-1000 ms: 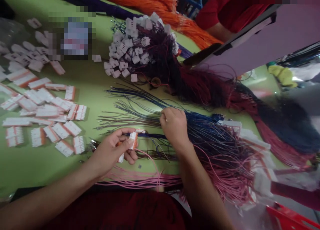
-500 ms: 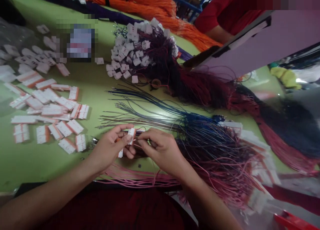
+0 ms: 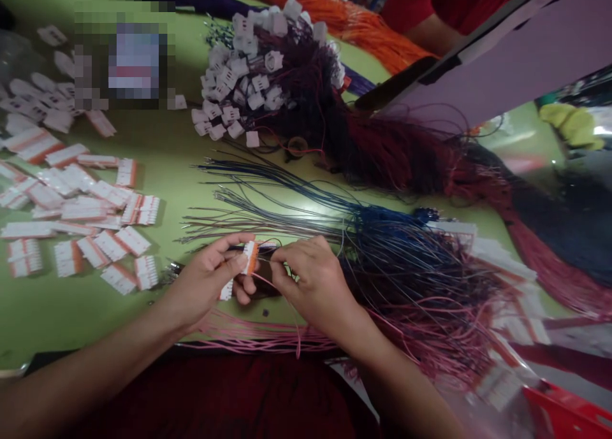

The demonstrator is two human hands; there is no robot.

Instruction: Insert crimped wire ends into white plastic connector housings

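Note:
My left hand (image 3: 217, 270) pinches a white and orange wire connector (image 3: 250, 257) between thumb and fingers. A second white connector piece (image 3: 226, 290) shows below the thumb, partly covered by the hand. Just to the right, my right hand (image 3: 310, 273) is closed with thumb and forefinger around a thin wire that runs to the connector's orange side. A pink wire (image 3: 268, 280) also leaves that side and passes under my right hand. Behind both hands lie dark blue and grey wires (image 3: 287, 187) with bare metal tips. Pink wires (image 3: 239, 340) run along the near table edge.
Many loose white and orange connectors (image 3: 86, 206) lie at the left of the green table (image 3: 176, 184). A bundle of white plugs (image 3: 239, 76) on dark red wires stands behind. Orange wires (image 3: 363, 37) and a person's red sleeve (image 3: 411, 6) are beyond a purple panel (image 3: 482, 69).
My right hand has drawn slightly away from the connector, to the right. The connector has turned so more of its orange side shows. The camera view has shifted a little.

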